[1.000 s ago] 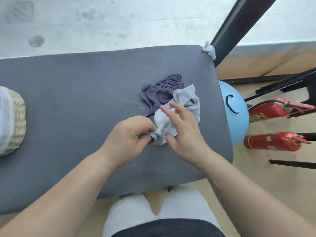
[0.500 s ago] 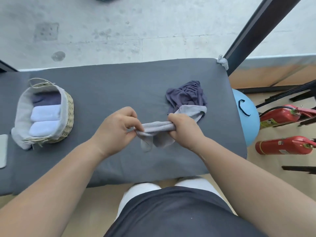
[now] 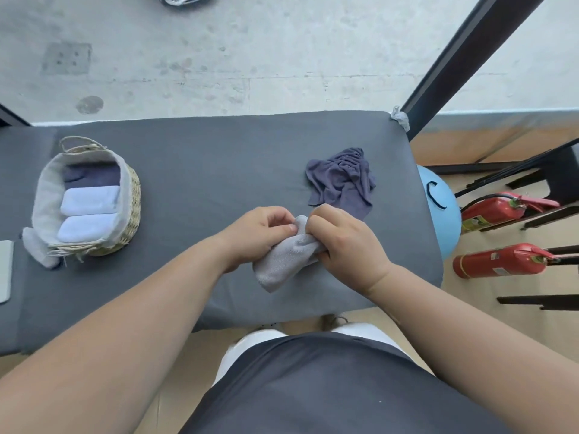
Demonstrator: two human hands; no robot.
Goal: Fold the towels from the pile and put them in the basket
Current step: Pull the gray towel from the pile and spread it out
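The oval woven basket [image 3: 134, 202] sits left on the grey padded table [image 3: 203, 167] — folded towels [image 3: 89, 200] inside. The crumpled purple towel [image 3: 341, 180] lies right, just behind the pale grey towel [image 3: 282, 261] at the front.

The left arm [image 3: 141, 311] and right arm [image 3: 463, 327] reach in from the lower corners, bare, wrists close together. The left hand [image 3: 258, 234] has its fingers curled and pinches the towel [image 3: 282, 264]. The right hand [image 3: 347, 242], knuckles up, grips the same towel, just beside the left.
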